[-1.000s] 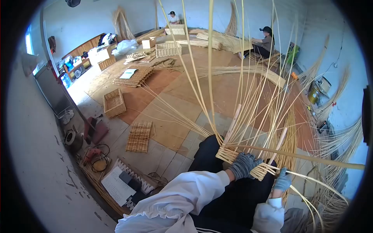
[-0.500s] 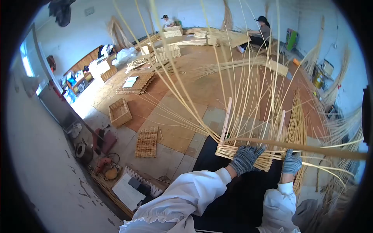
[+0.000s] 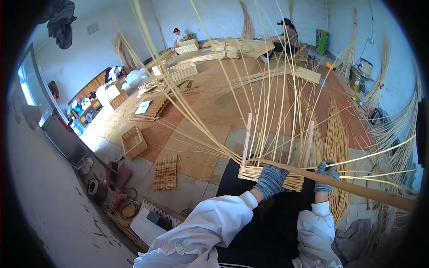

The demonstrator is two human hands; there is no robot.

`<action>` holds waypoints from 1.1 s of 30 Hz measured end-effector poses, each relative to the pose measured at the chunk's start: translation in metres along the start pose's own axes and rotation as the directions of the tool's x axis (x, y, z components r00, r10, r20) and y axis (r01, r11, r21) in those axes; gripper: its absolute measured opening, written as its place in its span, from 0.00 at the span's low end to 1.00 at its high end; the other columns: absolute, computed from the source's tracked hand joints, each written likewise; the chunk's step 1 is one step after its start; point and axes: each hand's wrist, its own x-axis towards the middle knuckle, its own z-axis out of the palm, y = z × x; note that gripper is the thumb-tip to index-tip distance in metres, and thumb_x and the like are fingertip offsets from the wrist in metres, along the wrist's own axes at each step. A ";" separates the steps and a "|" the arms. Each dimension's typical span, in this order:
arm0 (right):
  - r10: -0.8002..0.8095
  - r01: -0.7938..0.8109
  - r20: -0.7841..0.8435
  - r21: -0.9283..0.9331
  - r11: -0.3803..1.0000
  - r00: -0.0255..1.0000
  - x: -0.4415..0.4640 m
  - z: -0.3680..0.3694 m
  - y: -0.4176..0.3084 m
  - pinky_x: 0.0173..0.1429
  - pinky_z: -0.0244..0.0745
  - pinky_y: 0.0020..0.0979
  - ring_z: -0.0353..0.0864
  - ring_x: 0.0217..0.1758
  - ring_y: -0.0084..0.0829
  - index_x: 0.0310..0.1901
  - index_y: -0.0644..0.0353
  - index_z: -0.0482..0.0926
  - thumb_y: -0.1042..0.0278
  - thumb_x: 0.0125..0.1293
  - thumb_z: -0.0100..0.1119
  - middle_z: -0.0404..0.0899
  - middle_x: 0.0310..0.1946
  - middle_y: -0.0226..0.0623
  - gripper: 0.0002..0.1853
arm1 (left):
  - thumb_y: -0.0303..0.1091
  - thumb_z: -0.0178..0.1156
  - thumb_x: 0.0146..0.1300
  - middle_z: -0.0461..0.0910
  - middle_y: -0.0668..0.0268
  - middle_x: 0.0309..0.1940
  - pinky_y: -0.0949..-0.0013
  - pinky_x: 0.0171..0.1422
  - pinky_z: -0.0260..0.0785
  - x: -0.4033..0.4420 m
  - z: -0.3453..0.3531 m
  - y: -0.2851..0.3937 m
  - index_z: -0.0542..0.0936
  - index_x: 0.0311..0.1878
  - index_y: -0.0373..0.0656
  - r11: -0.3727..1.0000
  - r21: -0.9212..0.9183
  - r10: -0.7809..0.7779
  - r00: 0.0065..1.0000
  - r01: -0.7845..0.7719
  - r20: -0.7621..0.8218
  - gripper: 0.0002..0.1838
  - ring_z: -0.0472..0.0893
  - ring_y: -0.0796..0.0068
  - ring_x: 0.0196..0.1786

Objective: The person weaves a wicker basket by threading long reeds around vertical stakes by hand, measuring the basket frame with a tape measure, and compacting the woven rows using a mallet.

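Observation:
A woven wicker strip (image 3: 250, 173) rests on my dark-clad lap, with long pale rods rising from it and two flat wooden stakes (image 3: 247, 139) upright in it. My left hand (image 3: 271, 181), in a grey striped glove, is closed on the strip near its middle. To the right of the strip my right hand (image 3: 327, 177), gloved alike, has its fingers bent round willow rods (image 3: 375, 176) that run out to the right. A thick brown rod (image 3: 357, 188) crosses over the strip, passing beside both hands.
Loose willow bundles (image 3: 336, 147) lie at the right. A wicker basket (image 3: 133, 142) and a woven panel (image 3: 165, 172) lie on the floor at left. Two people (image 3: 287, 38) (image 3: 179, 36) sit at the back. A paper (image 3: 145, 225) lies lower left.
My right hand has moved up beside the strip's right end, and the rods it holds now point more to the right. My left hand still holds the strip. The view has shifted.

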 end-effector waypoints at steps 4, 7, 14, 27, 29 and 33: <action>0.055 -0.053 0.102 -0.028 0.998 0.993 0.004 -0.008 -0.009 0.34 0.69 0.44 0.75 0.24 0.45 0.36 0.54 0.75 0.49 0.58 0.51 0.77 0.18 0.40 0.16 | 0.62 0.61 0.44 0.71 0.57 0.48 0.55 0.57 0.59 -0.003 -0.011 0.001 0.57 0.66 0.46 0.999 -0.044 0.009 1.000 -0.010 -0.013 0.49 0.71 0.59 0.51; 0.058 -0.034 0.104 -0.220 0.975 0.993 0.005 -0.014 -0.019 0.34 0.70 0.45 0.76 0.26 0.46 0.34 0.53 0.76 0.48 0.58 0.50 0.78 0.21 0.42 0.16 | 0.65 0.59 0.43 0.71 0.55 0.50 0.54 0.56 0.59 -0.005 -0.015 -0.002 0.55 0.67 0.46 0.997 -0.072 0.019 1.000 -0.019 0.003 0.51 0.71 0.58 0.53; 0.044 -0.026 0.100 -0.175 0.984 0.994 0.008 -0.014 -0.014 0.33 0.72 0.46 0.79 0.27 0.48 0.35 0.55 0.78 0.47 0.59 0.49 0.79 0.22 0.45 0.19 | 0.54 0.61 0.51 0.68 0.46 0.55 0.62 0.58 0.62 -0.004 -0.025 -0.028 0.52 0.66 0.36 0.877 -0.458 0.165 0.986 -0.148 -0.004 0.47 0.69 0.55 0.59; 0.174 -0.116 -0.057 0.542 0.833 0.983 0.018 0.006 -0.006 0.46 0.69 0.40 0.75 0.39 0.47 0.44 0.65 0.71 0.63 0.46 0.62 0.76 0.35 0.47 0.23 | 0.33 0.40 0.64 0.65 0.56 0.60 0.67 0.67 0.55 0.049 -0.028 -0.084 0.69 0.58 0.43 0.827 -0.123 0.561 0.805 -0.548 0.193 0.20 0.65 0.62 0.63; 0.321 -0.202 -0.054 0.675 0.710 0.946 0.030 -0.008 -0.008 0.43 0.71 0.34 0.76 0.36 0.38 0.42 0.63 0.71 0.68 0.46 0.63 0.74 0.31 0.39 0.20 | 0.38 0.42 0.66 0.73 0.55 0.52 0.65 0.62 0.61 0.061 -0.019 -0.053 0.72 0.55 0.40 0.913 -0.129 0.409 0.866 -0.388 0.289 0.19 0.71 0.58 0.56; 0.176 -0.445 0.409 0.830 0.336 0.895 0.039 -0.053 0.020 0.41 0.71 0.27 0.76 0.35 0.29 0.35 0.63 0.71 0.72 0.47 0.63 0.75 0.29 0.36 0.13 | 0.48 0.47 0.66 0.81 0.58 0.38 0.66 0.52 0.67 0.059 -0.017 -0.021 0.77 0.46 0.34 0.801 -0.589 0.189 0.887 0.109 0.422 0.23 0.78 0.59 0.43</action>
